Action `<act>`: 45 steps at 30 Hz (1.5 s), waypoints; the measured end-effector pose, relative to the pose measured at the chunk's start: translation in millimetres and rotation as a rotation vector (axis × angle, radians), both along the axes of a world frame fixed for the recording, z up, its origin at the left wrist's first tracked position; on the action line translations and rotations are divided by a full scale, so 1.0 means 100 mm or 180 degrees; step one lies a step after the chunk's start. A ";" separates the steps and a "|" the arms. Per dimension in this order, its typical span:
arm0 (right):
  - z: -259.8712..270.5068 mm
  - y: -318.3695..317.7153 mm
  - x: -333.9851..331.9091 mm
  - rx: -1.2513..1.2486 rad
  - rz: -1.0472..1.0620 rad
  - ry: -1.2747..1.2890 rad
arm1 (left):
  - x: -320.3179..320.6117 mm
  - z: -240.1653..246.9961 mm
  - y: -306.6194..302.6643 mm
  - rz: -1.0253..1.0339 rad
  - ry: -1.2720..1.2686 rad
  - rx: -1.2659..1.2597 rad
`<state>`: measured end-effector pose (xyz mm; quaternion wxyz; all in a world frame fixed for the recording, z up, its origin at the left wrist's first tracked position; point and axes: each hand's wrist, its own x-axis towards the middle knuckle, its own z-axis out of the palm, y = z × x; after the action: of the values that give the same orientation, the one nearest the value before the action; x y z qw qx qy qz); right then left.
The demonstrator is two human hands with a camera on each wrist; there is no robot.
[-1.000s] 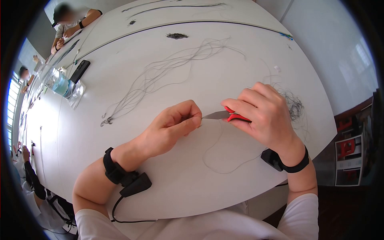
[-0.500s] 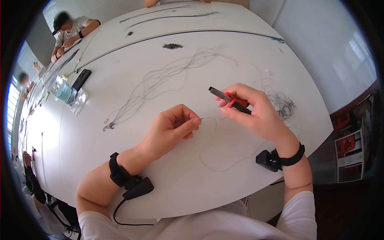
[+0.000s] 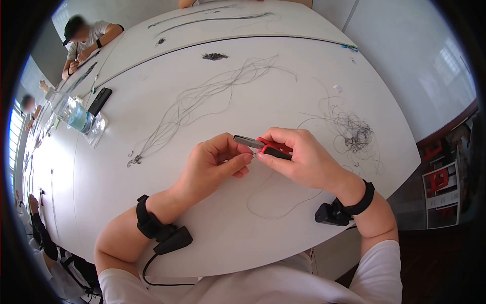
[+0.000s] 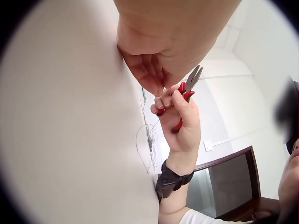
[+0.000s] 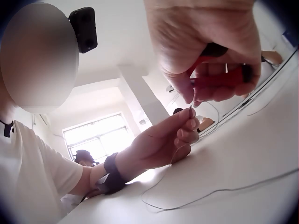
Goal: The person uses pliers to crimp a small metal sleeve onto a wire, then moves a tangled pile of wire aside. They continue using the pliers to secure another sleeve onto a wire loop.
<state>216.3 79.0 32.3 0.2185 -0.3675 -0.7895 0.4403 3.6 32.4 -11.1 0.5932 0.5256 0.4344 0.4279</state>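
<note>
My left hand [image 3: 220, 158] pinches the end of a thin line [image 5: 233, 189] between thumb and forefinger. Most of that end is hidden by the fingertips. From there the line loops loosely down across the white table. Red-handled pliers [image 3: 275, 151] lie in my right hand [image 3: 306, 157], their metal jaws pointing left over the left fingers, tips slightly apart in the left wrist view. My right thumb and fingertip meet right at the left fingertips, by the line, as the right wrist view shows.
A tangle of line [image 3: 357, 134] lies to the right. Left of centre, long strands [image 3: 187, 99] end in a cluster of small dark metal pieces [image 3: 134, 161]. A dark heap [image 3: 215, 57] sits farther back. A bottle [image 3: 78, 117] and black phone [image 3: 100, 101] are at left.
The pliers' jaws were at the left fingertips, then lifted away as the right hand turned them. Now the right hand has come back left, fingertips against the left hand's, pliers still held.
</note>
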 end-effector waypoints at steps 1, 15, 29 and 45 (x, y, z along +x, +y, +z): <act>-0.02 0.00 -0.01 -0.0051 -0.0003 0.0039 | 0.00 0.00 0.00 0.0004 0.0002 0.0008; -0.17 -0.03 -0.05 0.0533 -0.0001 0.0111 | 0.01 0.03 -0.02 0.0162 -0.0205 -0.0193; -0.19 0.01 -0.03 0.0686 -0.0058 0.0299 | 0.03 0.08 -0.02 0.0137 -0.0054 -0.0287; -0.06 0.03 -0.03 -0.0339 -0.0141 0.0489 | 0.04 0.08 -0.07 -0.0083 0.0089 -0.0269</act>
<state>213.4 81.5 26.3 0.2682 -0.3611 -0.7376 0.5036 7.3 25.8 -2.7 0.6143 0.5116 0.4535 0.3940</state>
